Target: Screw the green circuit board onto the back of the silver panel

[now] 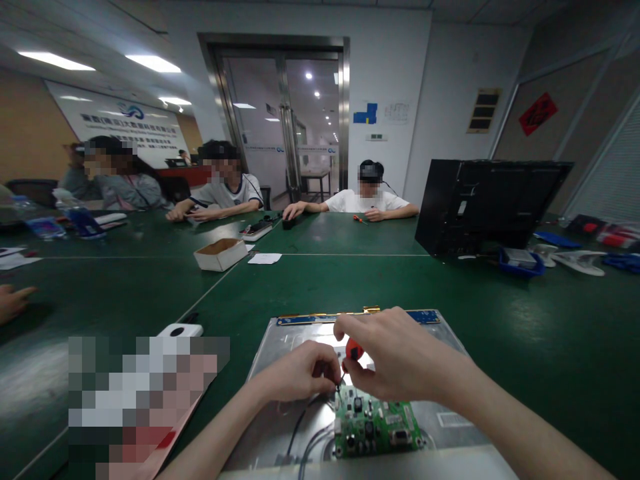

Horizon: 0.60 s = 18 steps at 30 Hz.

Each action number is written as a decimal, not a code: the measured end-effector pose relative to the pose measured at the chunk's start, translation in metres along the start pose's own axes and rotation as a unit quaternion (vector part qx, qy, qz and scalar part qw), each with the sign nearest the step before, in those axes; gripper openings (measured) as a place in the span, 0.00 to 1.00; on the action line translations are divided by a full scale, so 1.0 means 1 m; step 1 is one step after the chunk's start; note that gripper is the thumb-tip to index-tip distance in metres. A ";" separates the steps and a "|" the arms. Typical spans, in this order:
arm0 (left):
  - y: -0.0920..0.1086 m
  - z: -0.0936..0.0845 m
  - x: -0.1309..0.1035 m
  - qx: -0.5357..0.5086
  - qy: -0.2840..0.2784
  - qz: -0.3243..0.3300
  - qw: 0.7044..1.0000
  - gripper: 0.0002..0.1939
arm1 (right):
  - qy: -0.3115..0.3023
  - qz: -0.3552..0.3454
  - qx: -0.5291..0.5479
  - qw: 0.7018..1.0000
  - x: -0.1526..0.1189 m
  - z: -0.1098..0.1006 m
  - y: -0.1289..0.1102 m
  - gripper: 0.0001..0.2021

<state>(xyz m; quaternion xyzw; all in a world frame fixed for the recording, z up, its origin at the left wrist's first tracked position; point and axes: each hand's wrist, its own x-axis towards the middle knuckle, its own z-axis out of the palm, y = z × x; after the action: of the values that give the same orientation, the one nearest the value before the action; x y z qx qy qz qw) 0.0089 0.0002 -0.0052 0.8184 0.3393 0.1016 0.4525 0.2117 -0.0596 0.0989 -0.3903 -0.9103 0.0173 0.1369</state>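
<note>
In my right hand (390,353) is a screwdriver with a red and black handle (354,349), its thin shaft pointing down at the upper left corner of a green circuit board (376,423). The fingers of my left hand (307,370) are pinched together beside the screwdriver's tip; what they hold, if anything, is too small to make out. Under both hands lies a silvery metal panel (270,353), with the board on it. Along the panel's far edge runs a narrow blue circuit strip (305,320). Dark cables (300,427) lie left of the board.
An open cardboard box (220,255) and a white paper (265,259) lie ahead on the green table (350,277). A black monitor (490,207) stands at right, near a blue tray (521,263). Several people sit across and left; another person's hand (15,303) is at the left edge.
</note>
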 end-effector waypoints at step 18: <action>0.005 -0.002 -0.001 0.010 -0.005 -0.007 1.000 0.05 | 0.015 -0.016 0.005 1.000 0.000 -0.002 0.003 0.09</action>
<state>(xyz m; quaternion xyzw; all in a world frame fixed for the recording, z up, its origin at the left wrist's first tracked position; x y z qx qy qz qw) 0.0090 -0.0008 0.0002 0.8211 0.3434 0.0910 0.4468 0.2148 -0.0575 0.1000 -0.3755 -0.9141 0.0142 0.1526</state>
